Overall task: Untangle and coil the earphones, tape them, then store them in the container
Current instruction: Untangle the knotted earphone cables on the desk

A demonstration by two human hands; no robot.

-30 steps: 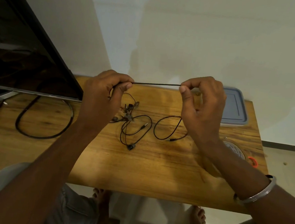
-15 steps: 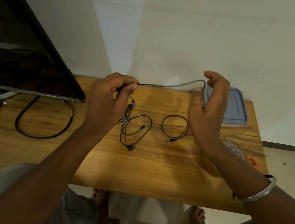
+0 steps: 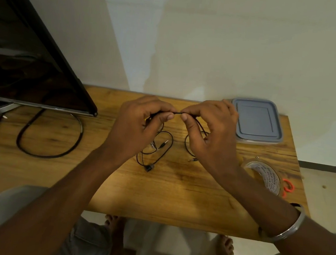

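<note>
You have the earphones (image 3: 177,113) pinched in both hands. Your left hand (image 3: 133,127) and right hand (image 3: 210,136) each nip the thin black cord between thumb and forefinger. A short taut stretch shows between the two pinches, just left of the container (image 3: 258,120). The rest of the cord drops into loose loops on the table (image 3: 176,195), left of the container and nearer you. A plug (image 3: 192,160) and an earbud (image 3: 149,167) lie at the near side of those loops.

Expect the cord to be very light, limp and a little springy, so it should slide through dry fingers and its curls should spring back. The weak spots are likely where the cord meets the plug and the buds. Take hold on plain cord, well clear of those joints, and ease loops apart, since a hard tug would probably tighten any knot.

Your hands cover the middle of the tangle, so you cannot count the crossings there. A second plug-like tip (image 3: 164,142) shows among the loops farther left of the container, so I cannot tell whether this is one set or two. The container's lid is on and hides its inside. The tape roll (image 3: 266,176), nearer you than the container, is partly behind your right forearm. An orange thing (image 3: 288,186) beside it is too cut off to name.
</note>
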